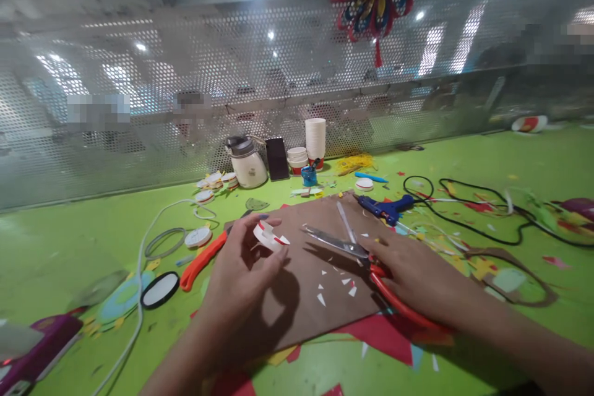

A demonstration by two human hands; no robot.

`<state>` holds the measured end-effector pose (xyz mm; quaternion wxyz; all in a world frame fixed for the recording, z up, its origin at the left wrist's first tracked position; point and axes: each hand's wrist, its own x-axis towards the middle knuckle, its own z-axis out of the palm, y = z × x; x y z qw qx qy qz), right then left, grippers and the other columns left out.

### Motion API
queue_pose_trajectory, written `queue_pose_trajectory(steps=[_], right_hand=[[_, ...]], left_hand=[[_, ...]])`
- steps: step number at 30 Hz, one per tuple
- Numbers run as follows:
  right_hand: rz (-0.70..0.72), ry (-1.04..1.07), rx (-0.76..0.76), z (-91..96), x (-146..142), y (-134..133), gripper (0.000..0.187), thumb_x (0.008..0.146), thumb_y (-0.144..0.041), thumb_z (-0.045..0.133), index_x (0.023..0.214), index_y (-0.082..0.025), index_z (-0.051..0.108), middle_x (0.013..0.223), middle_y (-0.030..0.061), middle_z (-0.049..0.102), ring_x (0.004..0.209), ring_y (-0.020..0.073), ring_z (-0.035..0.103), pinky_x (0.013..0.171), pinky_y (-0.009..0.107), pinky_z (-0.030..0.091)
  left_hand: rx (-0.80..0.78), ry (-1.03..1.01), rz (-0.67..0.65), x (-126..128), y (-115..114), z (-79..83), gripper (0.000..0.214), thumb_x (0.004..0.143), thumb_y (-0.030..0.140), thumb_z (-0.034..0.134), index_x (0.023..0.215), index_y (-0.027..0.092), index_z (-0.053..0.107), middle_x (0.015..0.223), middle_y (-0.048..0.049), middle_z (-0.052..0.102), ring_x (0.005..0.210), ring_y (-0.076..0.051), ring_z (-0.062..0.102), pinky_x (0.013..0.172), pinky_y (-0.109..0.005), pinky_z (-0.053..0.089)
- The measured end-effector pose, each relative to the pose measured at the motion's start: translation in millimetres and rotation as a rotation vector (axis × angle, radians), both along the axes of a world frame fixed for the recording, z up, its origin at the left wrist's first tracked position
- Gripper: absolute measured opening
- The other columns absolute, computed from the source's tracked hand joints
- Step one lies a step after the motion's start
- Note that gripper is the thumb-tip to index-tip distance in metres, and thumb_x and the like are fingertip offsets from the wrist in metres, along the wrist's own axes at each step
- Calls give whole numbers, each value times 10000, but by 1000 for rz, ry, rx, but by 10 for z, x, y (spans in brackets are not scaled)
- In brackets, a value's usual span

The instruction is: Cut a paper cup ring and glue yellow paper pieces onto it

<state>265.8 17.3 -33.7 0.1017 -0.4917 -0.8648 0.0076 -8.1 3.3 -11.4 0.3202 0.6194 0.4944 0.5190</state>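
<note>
Paper piece [266, 238], white with red along part of its edge and a stepped notch, is pinched between thumb and fingers of the left hand [241, 260], raised over the brown board [320, 325]. Red-handled scissors [359, 252] are gripped in the right hand [403, 263]; the blades are spread, with nothing between them, and the piece is well apart from their edges. How the fingers sit in the handle loops cannot be told. White scraps [321, 300] are scattered on the board.

Judgement on technique: the step in hand is taken to be trimming. The piece is best held close to the line of cut, left fingertips kept behind it and clear of the blade path. The curved wall should be fed deep towards the pivot and turned by the left hand, the scissors being kept steady. Short snips are advised near the notch, since thin card may crease or tear if forced. Offcuts are best dropped onto the board.
</note>
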Motion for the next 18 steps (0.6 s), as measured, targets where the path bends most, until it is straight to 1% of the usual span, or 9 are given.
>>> queue_pose_trajectory(steps=[2,4,6,8,10,12,15,17,18], right_hand=[[30,29,22,8,-10,-17,322,846,-117,519,1133,-174,651,1239,177,650,1074,332,649,816,419,521],[42,60,15,30,-7,-23,318,866,-123,517,1147,-197,646,1218,149,660,1069,299,645,819,382,507],[37,69,-47,48,10,-2,320,885,-145,513,1171,-213,638,1187,128,672,1050,281,645,801,356,494],[19,50,-155,52,37,49,316,890,-204,526,1185,-225,635,1166,122,674,1026,288,646,773,353,484],[19,26,-249,39,70,110,359,869,-269,563,1222,-237,624,1121,118,679,989,300,645,758,362,477],[51,23,-283,19,100,159,405,862,-316,586,1260,-244,612,1110,119,669,1003,311,625,788,384,478],[102,56,-195,16,113,186,367,889,-331,578,1232,-218,639,1135,148,638,1077,341,563,869,454,466],[117,161,-51,60,84,174,312,914,-298,556,1181,-176,660,1118,162,636,1079,337,540,913,493,444],[128,254,20,100,55,160,285,922,-270,547,1155,-157,665,1095,158,645,1059,316,545,922,484,441]], left_hand=[[-9,-40,-6,31,-18,30,397,820,281,705,1155,207,507,1226,-114,657,910,-188,682,807,-363,586],[-38,-61,-1,67,-48,71,450,818,270,704,1219,210,509,1207,-97,663,871,-171,669,775,-339,589],[-65,-84,-7,92,-75,105,490,810,271,711,1261,212,528,1196,-81,667,817,-149,650,731,-306,589],[-64,-114,-18,98,-87,113,461,798,281,726,1227,216,569,1178,-63,673,801,-139,638,710,-281,585],[-38,-116,-9,94,-83,93,396,787,291,744,1149,222,599,1090,-33,695,784,-133,630,695,-259,574],[-2,-84,28,92,-71,62,343,785,299,753,1084,231,600,955,2,702,744,-129,620,663,-240,558],[40,-7,76,112,-59,31,276,816,302,726,1043,236,583,863,20,687,725,-135,628,645,-237,539],[71,34,88,136,-57,20,271,835,302,703,1059,236,565,877,10,687,750,-154,654,670,-257,540],[84,46,84,148,-57,11,285,835,306,699,1071,235,556,891,3,688,757,-163,665,677,-269,542]])
